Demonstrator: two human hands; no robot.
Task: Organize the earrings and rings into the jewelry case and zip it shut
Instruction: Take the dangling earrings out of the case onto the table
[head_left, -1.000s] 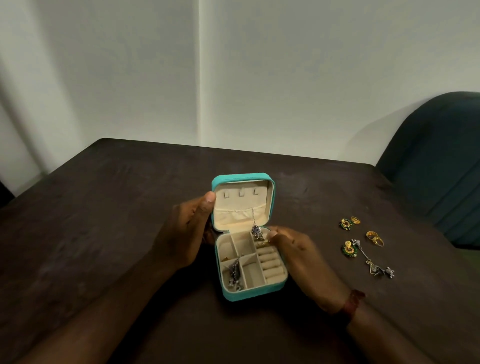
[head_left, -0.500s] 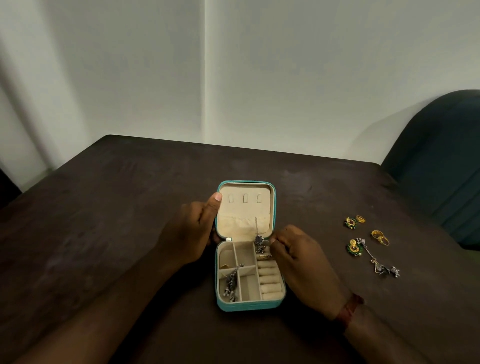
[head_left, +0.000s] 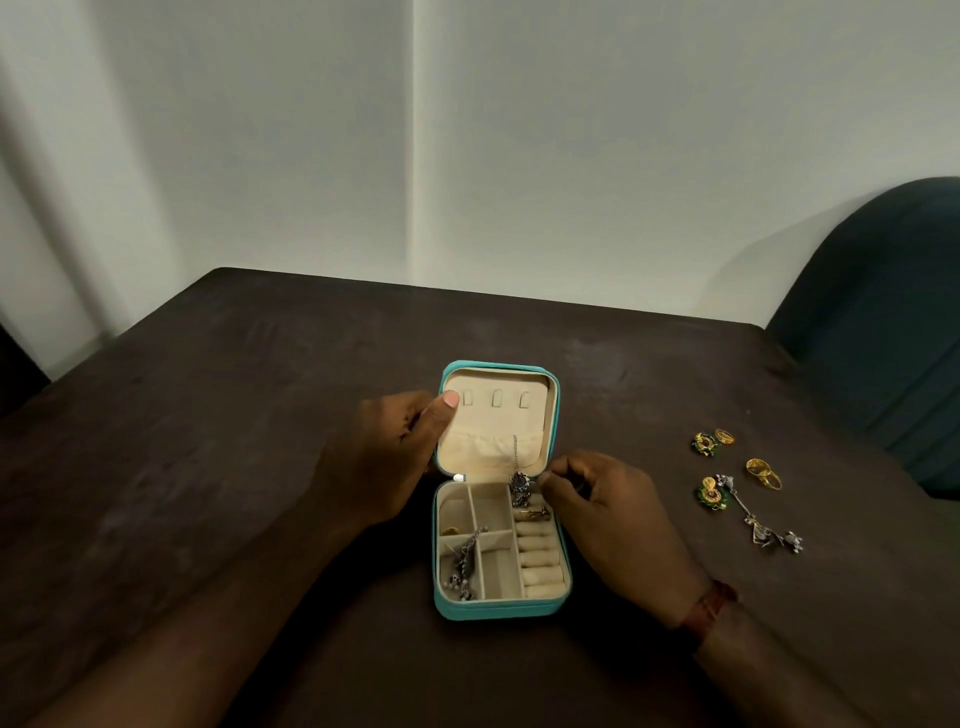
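I see my left hand (head_left: 389, 457) gripping the open jewelry case (head_left: 498, 612) by the lid's left edge, thumb pressed on the cream lining. My right hand (head_left: 618, 514) has its fingers curled, tips just beside a silver earring (head_left: 519, 483) hanging at the lid's base; I cannot tell if they pinch it. Well apart from those fingers, past the knuckles, lie 2 green earrings (head_left: 705, 445), gold rings (head_left: 762, 472) and 1 long silver earring (head_left: 758, 525).

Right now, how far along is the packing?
Done: one silver earring and a gold piece lie in the case. In hand: left hand holds the lid up; right hand is at the hanging earring. Left: two green earrings, gold rings and a long earring on the table, then zipping.
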